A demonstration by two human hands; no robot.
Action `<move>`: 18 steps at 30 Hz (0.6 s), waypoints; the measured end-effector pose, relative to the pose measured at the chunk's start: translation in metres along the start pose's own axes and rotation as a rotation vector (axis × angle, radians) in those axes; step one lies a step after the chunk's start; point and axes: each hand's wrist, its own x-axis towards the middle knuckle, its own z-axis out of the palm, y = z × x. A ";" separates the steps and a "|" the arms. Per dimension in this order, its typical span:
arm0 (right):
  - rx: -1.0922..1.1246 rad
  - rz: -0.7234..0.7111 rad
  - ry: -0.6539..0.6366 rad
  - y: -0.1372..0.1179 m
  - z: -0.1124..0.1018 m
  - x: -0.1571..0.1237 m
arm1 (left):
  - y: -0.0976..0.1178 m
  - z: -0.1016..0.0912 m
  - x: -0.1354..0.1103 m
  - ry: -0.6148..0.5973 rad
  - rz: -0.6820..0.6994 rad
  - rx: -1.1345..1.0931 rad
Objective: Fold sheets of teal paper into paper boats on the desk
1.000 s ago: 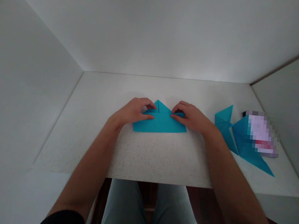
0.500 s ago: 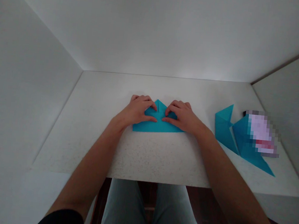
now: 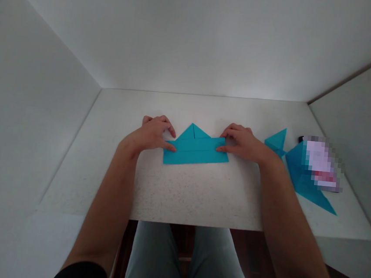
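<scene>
A folded blue paper [image 3: 196,149] lies flat on the white table [image 3: 183,191], shaped like a hat with a pointed top and a folded band along its lower part. My left hand [image 3: 151,133] presses its left end with curled fingers and thumb tip on the band. At the paper's right end, my right hand [image 3: 242,143] does the same, fingertips pinched at the edge of the band.
More blue folded paper [image 3: 295,171] lies at the right of the table, partly under a blurred white item [image 3: 321,163]. White walls close in on the left, back and right. My knees show below the table's near edge.
Both hands have slid outward from the middle of the paper to its two ends, along the folded band. The paper stays flat on the table.
</scene>
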 end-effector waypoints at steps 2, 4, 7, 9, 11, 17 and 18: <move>0.024 0.008 -0.012 -0.004 0.000 0.001 | 0.004 -0.002 -0.001 -0.027 -0.003 0.005; 0.052 0.016 -0.015 -0.009 0.000 0.002 | 0.007 -0.003 -0.002 -0.056 -0.019 0.006; 0.090 0.018 -0.018 -0.016 0.002 0.004 | 0.010 -0.002 -0.003 -0.068 -0.034 -0.003; 0.105 0.015 -0.025 -0.020 0.003 0.005 | 0.012 -0.001 -0.002 -0.054 -0.037 -0.002; 0.115 0.012 -0.028 -0.023 0.005 0.007 | 0.015 0.000 -0.001 -0.038 -0.040 0.002; 0.128 0.014 -0.035 -0.023 0.007 0.007 | 0.017 0.003 0.001 -0.041 -0.020 -0.039; 0.130 0.013 -0.029 -0.023 0.007 0.006 | 0.016 0.004 0.001 -0.038 -0.013 -0.050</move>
